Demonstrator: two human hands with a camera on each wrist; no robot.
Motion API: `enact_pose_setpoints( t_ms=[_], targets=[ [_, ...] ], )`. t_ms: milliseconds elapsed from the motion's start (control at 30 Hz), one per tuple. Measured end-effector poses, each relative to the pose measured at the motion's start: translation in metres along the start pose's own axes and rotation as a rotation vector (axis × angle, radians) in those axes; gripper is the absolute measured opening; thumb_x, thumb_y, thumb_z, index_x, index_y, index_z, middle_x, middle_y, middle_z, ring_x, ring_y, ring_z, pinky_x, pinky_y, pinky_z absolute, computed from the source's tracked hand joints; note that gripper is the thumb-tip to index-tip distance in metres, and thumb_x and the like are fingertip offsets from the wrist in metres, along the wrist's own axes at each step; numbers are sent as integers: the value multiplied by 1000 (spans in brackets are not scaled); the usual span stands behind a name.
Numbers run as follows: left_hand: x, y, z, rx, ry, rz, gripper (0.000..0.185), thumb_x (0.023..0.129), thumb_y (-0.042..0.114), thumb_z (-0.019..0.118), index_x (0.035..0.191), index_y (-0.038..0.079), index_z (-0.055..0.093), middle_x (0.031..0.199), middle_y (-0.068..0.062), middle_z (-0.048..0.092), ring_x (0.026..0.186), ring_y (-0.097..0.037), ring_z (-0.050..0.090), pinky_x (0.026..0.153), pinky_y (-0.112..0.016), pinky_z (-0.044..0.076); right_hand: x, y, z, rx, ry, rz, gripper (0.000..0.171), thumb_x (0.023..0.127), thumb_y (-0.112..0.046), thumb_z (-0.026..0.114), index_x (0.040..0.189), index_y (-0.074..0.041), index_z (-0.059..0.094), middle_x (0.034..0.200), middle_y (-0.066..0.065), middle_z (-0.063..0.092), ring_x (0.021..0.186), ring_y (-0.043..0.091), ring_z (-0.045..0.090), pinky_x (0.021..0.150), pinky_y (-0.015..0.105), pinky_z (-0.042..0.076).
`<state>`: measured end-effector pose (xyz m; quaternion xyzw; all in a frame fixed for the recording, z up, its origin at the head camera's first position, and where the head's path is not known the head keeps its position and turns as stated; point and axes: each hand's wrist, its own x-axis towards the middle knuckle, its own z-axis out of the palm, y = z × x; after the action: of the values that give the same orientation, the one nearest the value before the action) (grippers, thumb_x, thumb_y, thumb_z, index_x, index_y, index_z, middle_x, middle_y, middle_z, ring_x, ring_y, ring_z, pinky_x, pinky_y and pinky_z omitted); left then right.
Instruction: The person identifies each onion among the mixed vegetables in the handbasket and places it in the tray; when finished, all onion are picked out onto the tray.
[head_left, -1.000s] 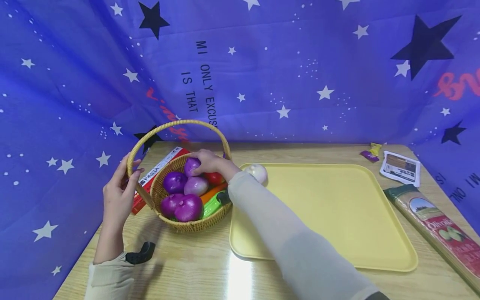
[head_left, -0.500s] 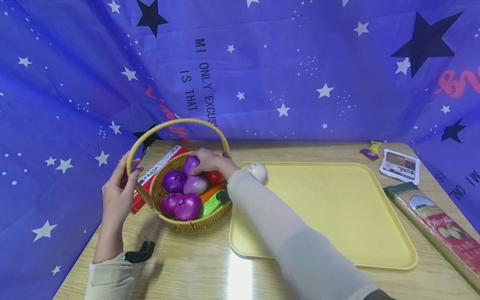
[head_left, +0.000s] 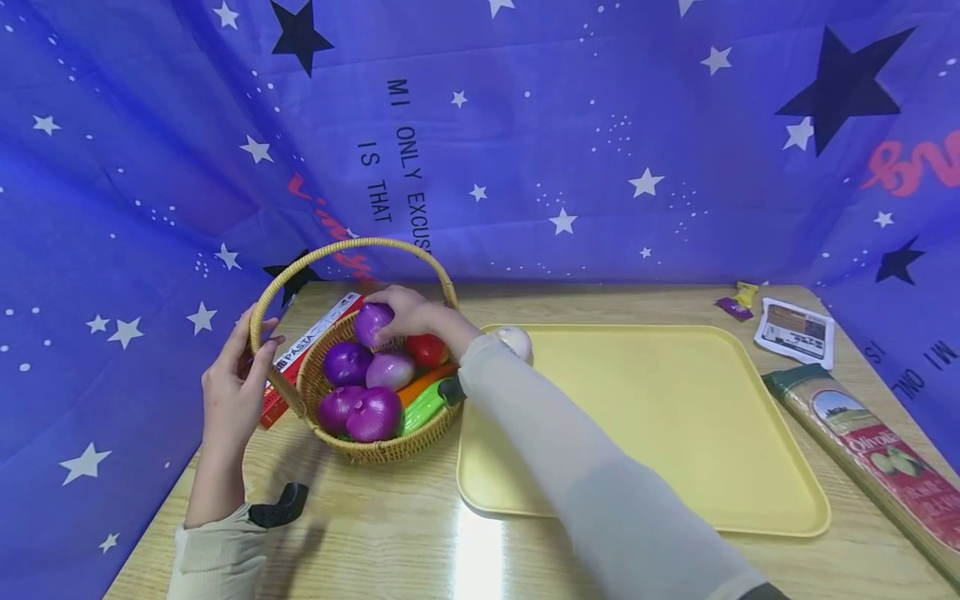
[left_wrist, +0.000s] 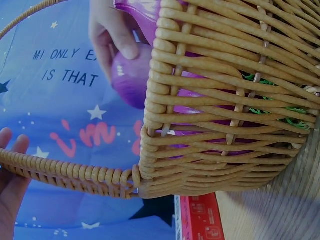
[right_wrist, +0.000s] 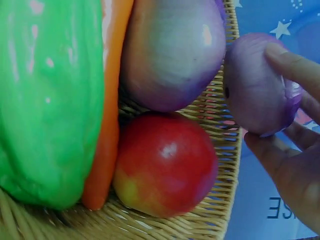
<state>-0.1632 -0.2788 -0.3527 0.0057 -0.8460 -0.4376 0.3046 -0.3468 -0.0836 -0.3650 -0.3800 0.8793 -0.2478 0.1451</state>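
Light wood tabletop (head_left: 390, 533). Wicker basket (head_left: 375, 450) stands at left, red pasta box (head_left: 303, 354) behind it. Yellow tray (head_left: 675, 425) at centre. Right edge: olive-print pasta packet (head_left: 870, 450), white sachet (head_left: 795, 332), two small wrapped candies (head_left: 738, 302) at far corner.

What sits around my table

A yellow tray (head_left: 675, 433) fills the middle right of the frame with one white onion (head_left: 513, 340) at its upper left corner. A red pasta box (head_left: 303, 354) shows at left centre. At the far right, a long olive-printed packet (head_left: 873, 454) runs along the lower edge, a white sachet (head_left: 795, 332) lies above it, and two small wrappers, purple (head_left: 733, 309) and yellow (head_left: 746, 293), lie higher still. A star-printed blue cloth (head_left: 525, 125) covers the top.
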Motion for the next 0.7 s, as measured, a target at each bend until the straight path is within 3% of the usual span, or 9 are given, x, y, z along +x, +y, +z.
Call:
enact_pose_setpoints(
  t_ms=[300, 700],
  targets=[
    [0, -1, 1, 0, 1, 5, 51, 96, 15, 53, 139, 38, 41, 127, -7, 61, 97, 17, 56, 81, -1, 44, -13, -8, -9, 114, 55, -40, 73, 76, -31, 78, 141, -26, 44, 144, 6, 40, 128, 22, 43, 106, 36, 42],
    [-1, -1, 1, 28, 0, -9, 50, 97, 18, 51, 139, 41, 40, 127, -5, 61, 97, 18, 55, 81, 0, 43, -30, -7, -16, 104, 85, -99, 71, 78, -31, 77, 140, -27, 44, 145, 7, 40, 130, 23, 43, 109, 37, 39]
  ],
)
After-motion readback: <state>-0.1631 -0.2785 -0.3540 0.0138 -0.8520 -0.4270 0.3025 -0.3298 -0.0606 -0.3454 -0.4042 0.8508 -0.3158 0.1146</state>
